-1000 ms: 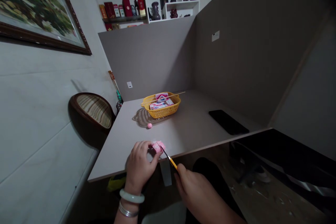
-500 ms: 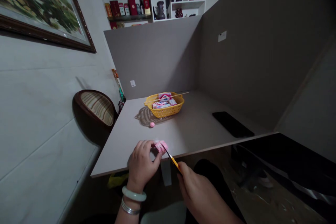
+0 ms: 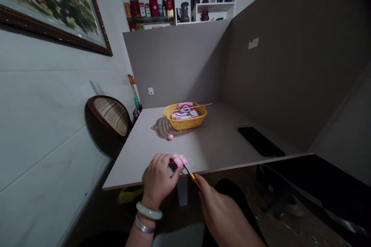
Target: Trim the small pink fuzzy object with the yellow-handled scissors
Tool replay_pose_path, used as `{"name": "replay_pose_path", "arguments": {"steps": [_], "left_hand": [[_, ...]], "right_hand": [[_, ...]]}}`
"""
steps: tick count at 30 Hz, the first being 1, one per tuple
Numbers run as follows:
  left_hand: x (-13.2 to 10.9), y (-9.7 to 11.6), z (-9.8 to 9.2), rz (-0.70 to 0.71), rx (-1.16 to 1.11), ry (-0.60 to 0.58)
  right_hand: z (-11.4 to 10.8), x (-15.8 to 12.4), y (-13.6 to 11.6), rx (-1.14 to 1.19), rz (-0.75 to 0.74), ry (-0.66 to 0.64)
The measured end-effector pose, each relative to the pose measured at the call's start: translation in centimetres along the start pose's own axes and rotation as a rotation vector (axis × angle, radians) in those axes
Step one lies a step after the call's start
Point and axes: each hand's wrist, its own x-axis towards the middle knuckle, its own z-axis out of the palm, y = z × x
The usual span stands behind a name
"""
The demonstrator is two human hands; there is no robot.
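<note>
Left hand (image 3: 158,175) grasps a pink lump (image 3: 181,161) at its fingertips, near the edge of the table (image 3: 139,162); right hand (image 3: 223,210) pinches a yellow-handled pointed tool (image 3: 194,181), dark tip on the lump. A firm hold and light, steady pressure suit such fine work.

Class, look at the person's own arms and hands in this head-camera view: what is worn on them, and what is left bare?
The left hand is ungloved, with a smooth, rounded pale green bangle and thin silver bangles at the wrist. The right hand is ungloved too, with no jewellery showing. No sleeve shows on either forearm.
</note>
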Motion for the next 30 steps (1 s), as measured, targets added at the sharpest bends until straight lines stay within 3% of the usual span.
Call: {"name": "replay_pose_path", "arguments": {"steps": [7, 17, 25, 30], "left_hand": [[0.1, -0.1, 0.0, -0.007, -0.047, -0.001], [0.2, -0.2, 0.1, -0.043, -0.053, -0.027], [0.1, -0.2, 0.2, -0.056, -0.029, -0.001], [0.2, -0.3, 0.3, -0.037, -0.04, 0.002]], "right_hand": [[0.7, 2.0, -1.2, -0.132, 0.054, -0.084], [-0.7, 2.4, -1.7, -0.236, 0.058, -0.157], [-1.4, 1.4, -1.3, -0.144, 0.067, -0.171], [-1.1, 3.0, -1.9, -0.166, 0.09, -0.167]]}}
